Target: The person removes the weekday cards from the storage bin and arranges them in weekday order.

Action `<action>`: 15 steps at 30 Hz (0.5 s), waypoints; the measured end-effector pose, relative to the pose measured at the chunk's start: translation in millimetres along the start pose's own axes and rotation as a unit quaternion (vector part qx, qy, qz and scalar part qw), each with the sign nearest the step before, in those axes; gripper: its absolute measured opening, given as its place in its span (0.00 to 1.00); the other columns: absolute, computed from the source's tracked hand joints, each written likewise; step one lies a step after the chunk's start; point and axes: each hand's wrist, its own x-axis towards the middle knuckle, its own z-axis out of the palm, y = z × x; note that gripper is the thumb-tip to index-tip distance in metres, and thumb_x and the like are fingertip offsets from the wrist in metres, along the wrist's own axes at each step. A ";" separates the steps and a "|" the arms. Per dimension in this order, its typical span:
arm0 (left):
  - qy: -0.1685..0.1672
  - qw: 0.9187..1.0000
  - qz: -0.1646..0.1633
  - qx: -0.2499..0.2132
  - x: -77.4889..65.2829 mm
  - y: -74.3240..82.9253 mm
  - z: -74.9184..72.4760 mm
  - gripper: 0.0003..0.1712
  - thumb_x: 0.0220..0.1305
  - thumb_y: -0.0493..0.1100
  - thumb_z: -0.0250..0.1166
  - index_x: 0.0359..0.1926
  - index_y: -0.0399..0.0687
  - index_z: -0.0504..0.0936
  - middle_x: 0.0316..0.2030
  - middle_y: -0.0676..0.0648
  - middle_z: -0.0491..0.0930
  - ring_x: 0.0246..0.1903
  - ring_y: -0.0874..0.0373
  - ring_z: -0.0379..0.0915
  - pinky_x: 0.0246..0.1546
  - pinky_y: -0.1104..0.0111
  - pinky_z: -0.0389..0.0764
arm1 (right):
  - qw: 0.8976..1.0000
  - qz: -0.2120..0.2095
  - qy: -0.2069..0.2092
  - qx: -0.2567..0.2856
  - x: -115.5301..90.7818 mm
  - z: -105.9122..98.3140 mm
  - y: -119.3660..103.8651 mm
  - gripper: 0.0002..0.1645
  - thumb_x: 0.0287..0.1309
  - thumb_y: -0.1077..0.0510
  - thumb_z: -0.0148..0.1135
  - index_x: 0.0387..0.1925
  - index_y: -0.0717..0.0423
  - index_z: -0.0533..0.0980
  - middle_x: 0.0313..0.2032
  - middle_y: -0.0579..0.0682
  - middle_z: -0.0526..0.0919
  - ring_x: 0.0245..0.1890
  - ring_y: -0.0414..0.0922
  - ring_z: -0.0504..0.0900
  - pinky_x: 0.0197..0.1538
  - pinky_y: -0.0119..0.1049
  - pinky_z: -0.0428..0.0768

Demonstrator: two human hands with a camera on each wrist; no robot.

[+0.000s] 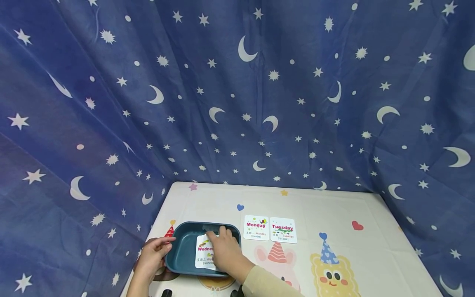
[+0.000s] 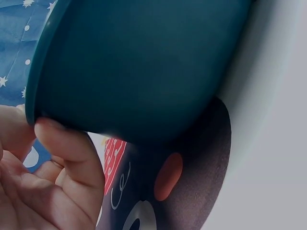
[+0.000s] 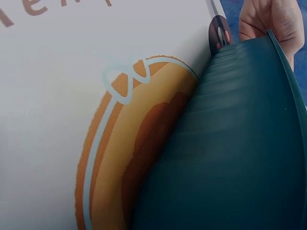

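A dark teal tray (image 1: 183,251) with rounded corners stands at the left part of the table. My left hand (image 1: 150,256) holds its left rim, and in the left wrist view the thumb (image 2: 53,136) bends up against the rim's edge. Over the tray, my right hand (image 1: 225,249) has its fingers bent at the right part of a white card (image 1: 201,262) printed "Wednesday". The palm covers that card's right half, and the fingertips are partly hidden. Right of the tray, cards reading "Monday" (image 1: 256,227) and "Tuesday" (image 1: 283,230) lie side by side, face up.
A pale tablecloth (image 1: 326,210) with cartoon figures, hearts and stars covers the table. Blue fabric (image 1: 208,136) with moons and stars hangs behind and at both sides. Small black objects (image 1: 167,293) show at the bottom edge of the head view.
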 end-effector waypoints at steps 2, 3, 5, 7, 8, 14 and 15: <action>0.002 1.000 0.000 -0.002 0.4 -0.3 0.3 0.18 0.76 0.32 0.63 0.63 0.35 0.84 0.37 0.49 0.82 0.30 0.58 0.77 0.26 0.66 0.83 | 1.000 0.004 0.005 0.005 0.4 0.4 0.4 0.44 0.54 0.58 0.79 0.72 0.42 0.74 0.48 0.51 0.76 0.42 0.44 0.70 0.43 0.37 0.80; 0.004 1.000 -0.001 -0.004 0.3 -0.1 0.5 0.17 0.76 0.32 0.63 0.63 0.35 0.84 0.37 0.49 0.82 0.30 0.58 0.77 0.26 0.66 0.83 | 1.000 0.006 0.007 0.008 0.4 0.1 0.4 0.43 0.54 0.58 0.79 0.72 0.43 0.74 0.48 0.51 0.76 0.42 0.43 0.71 0.44 0.37 0.80; 0.004 1.000 0.002 -0.005 0.2 0.0 0.6 0.17 0.76 0.32 0.63 0.63 0.34 0.84 0.37 0.49 0.82 0.30 0.58 0.77 0.26 0.66 0.83 | 1.000 0.008 0.010 0.016 0.4 -0.2 0.6 0.42 0.53 0.59 0.79 0.70 0.43 0.74 0.47 0.50 0.76 0.42 0.42 0.72 0.45 0.37 0.81; 0.005 1.000 0.002 -0.004 0.6 -0.4 0.6 0.17 0.76 0.32 0.63 0.62 0.34 0.84 0.37 0.49 0.82 0.30 0.59 0.76 0.26 0.67 0.83 | 1.000 0.009 0.014 0.026 0.4 -0.3 0.8 0.41 0.52 0.61 0.79 0.68 0.44 0.75 0.47 0.48 0.76 0.42 0.42 0.72 0.46 0.36 0.82; 0.005 1.000 0.003 -0.003 0.5 -0.2 0.6 0.17 0.76 0.32 0.63 0.63 0.34 0.84 0.37 0.49 0.83 0.30 0.59 0.76 0.26 0.67 0.83 | 0.999 0.009 0.015 0.030 0.4 -0.1 0.9 0.41 0.51 0.61 0.80 0.67 0.44 0.75 0.47 0.48 0.76 0.42 0.41 0.72 0.47 0.36 0.81; 0.005 1.000 0.006 0.001 0.4 -1.0 0.1 0.17 0.76 0.33 0.64 0.62 0.35 0.84 0.39 0.49 0.84 0.30 0.59 0.75 0.25 0.67 0.81 | 0.998 0.010 0.023 0.054 1.9 0.9 2.5 0.37 0.50 0.66 0.78 0.62 0.45 0.78 0.45 0.45 0.77 0.41 0.40 0.72 0.47 0.33 0.80; 0.005 1.000 0.007 0.000 0.3 -1.1 0.1 0.17 0.76 0.33 0.64 0.62 0.35 0.85 0.39 0.49 0.84 0.30 0.59 0.76 0.25 0.67 0.81 | 0.998 0.011 0.024 0.058 2.5 1.1 2.9 0.37 0.49 0.66 0.79 0.61 0.45 0.78 0.44 0.45 0.78 0.41 0.39 0.72 0.47 0.33 0.80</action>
